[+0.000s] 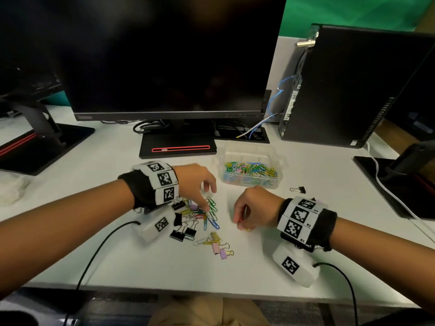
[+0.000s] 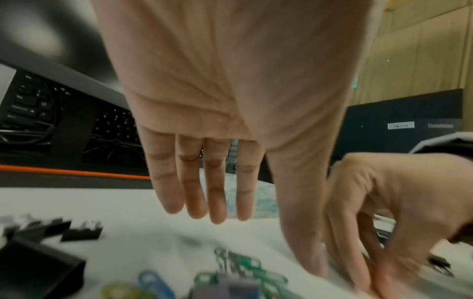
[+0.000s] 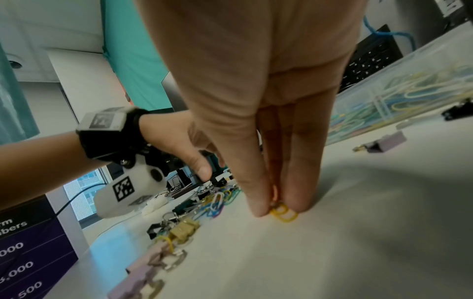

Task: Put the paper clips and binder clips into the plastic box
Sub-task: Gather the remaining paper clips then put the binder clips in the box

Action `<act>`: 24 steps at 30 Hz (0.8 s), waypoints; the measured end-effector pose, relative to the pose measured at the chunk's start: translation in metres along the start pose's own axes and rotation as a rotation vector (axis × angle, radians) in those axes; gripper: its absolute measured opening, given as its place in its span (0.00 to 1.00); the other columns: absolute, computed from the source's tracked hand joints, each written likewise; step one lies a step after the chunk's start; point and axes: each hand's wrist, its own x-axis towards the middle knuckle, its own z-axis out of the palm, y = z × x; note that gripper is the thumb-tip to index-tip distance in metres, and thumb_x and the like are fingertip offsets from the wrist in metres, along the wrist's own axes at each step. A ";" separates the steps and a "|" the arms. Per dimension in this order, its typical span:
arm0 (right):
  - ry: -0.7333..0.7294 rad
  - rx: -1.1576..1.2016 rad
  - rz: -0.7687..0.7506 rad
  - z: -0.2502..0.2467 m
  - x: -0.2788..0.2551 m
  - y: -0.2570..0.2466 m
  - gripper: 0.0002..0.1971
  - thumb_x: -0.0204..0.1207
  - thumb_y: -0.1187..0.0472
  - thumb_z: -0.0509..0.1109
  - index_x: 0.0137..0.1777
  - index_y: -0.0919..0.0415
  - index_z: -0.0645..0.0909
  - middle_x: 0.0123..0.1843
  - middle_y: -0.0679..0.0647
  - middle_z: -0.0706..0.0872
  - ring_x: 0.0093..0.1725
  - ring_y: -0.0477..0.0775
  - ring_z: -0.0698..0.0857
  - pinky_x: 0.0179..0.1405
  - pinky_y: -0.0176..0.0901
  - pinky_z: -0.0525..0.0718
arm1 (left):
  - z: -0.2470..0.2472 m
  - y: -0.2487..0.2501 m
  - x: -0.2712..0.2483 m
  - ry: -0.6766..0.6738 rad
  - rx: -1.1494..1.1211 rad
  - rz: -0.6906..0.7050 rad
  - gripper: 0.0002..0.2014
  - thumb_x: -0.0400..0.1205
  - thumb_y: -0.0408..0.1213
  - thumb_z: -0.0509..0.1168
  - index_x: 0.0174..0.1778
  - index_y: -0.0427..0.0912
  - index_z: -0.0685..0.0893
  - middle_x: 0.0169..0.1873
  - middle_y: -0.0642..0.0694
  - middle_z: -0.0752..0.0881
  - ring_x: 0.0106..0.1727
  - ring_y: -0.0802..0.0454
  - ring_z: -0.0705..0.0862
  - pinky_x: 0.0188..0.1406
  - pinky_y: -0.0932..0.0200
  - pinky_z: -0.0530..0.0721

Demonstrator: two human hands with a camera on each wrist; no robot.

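The clear plastic box (image 1: 280, 161) holds a heap of coloured paper clips. It stands past both hands and fills the upper right of the right wrist view (image 3: 399, 95). A loose pile of coloured paper clips (image 1: 210, 211) and black binder clips (image 1: 183, 231) lies on the white desk. My left hand (image 1: 209, 200) hovers over that pile with straight fingers (image 2: 217, 202), and its thumb (image 2: 304, 242) reaches down beside the green clips (image 2: 238, 261). My right hand (image 1: 240, 225) pinches a yellow paper clip (image 3: 284, 215) that lies flat on the desk. Pink and purple binder clips (image 1: 220, 248) lie nearer me.
A lone black binder clip (image 1: 299, 189) lies right of the box, and a purple one (image 3: 384, 143) lies near it. A monitor (image 1: 164, 55) on its stand (image 1: 179, 147) rises behind. A black computer tower (image 1: 353, 85) stands at the back right. Cables trail off the desk's front edge.
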 end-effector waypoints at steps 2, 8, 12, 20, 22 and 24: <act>0.007 -0.035 -0.005 -0.001 -0.001 -0.001 0.06 0.65 0.68 0.74 0.41 0.60 0.89 0.28 0.46 0.84 0.24 0.35 0.81 0.46 0.35 0.85 | 0.009 0.003 0.000 -0.053 0.012 0.009 0.33 0.65 0.54 0.78 0.66 0.52 0.77 0.57 0.53 0.78 0.53 0.56 0.76 0.54 0.62 0.76; 0.020 -0.114 0.000 0.003 -0.001 -0.005 0.06 0.62 0.65 0.75 0.39 0.58 0.88 0.34 0.47 0.85 0.35 0.45 0.81 0.43 0.37 0.82 | 0.022 0.010 0.007 -0.086 0.059 0.071 0.31 0.66 0.49 0.78 0.64 0.49 0.77 0.60 0.47 0.77 0.61 0.49 0.76 0.59 0.58 0.75; 0.013 -0.160 0.004 0.004 0.000 -0.007 0.07 0.60 0.64 0.75 0.40 0.58 0.87 0.30 0.44 0.81 0.32 0.44 0.77 0.37 0.34 0.77 | 0.021 0.015 0.011 -0.060 0.055 0.113 0.23 0.71 0.47 0.76 0.59 0.46 0.80 0.57 0.46 0.80 0.56 0.52 0.75 0.56 0.60 0.73; 0.000 -0.112 0.012 0.005 0.004 -0.001 0.06 0.59 0.65 0.76 0.36 0.57 0.86 0.25 0.39 0.77 0.25 0.39 0.76 0.28 0.23 0.72 | 0.022 0.019 0.021 -0.051 0.008 0.121 0.12 0.76 0.41 0.71 0.54 0.42 0.83 0.45 0.45 0.83 0.44 0.54 0.76 0.31 0.77 0.72; -0.011 -0.104 0.012 0.005 0.005 0.001 0.08 0.59 0.65 0.76 0.31 0.51 0.82 0.25 0.39 0.78 0.25 0.39 0.76 0.27 0.22 0.71 | 0.023 0.019 0.024 -0.055 -0.012 0.112 0.12 0.78 0.38 0.70 0.55 0.39 0.83 0.49 0.42 0.86 0.41 0.55 0.76 0.18 0.83 0.68; -0.019 -0.092 0.018 0.005 0.004 0.003 0.11 0.59 0.66 0.76 0.29 0.50 0.79 0.25 0.39 0.78 0.26 0.39 0.76 0.29 0.25 0.74 | 0.024 0.019 0.026 -0.063 -0.028 0.097 0.12 0.79 0.37 0.69 0.55 0.37 0.82 0.52 0.41 0.86 0.34 0.60 0.75 0.15 0.85 0.67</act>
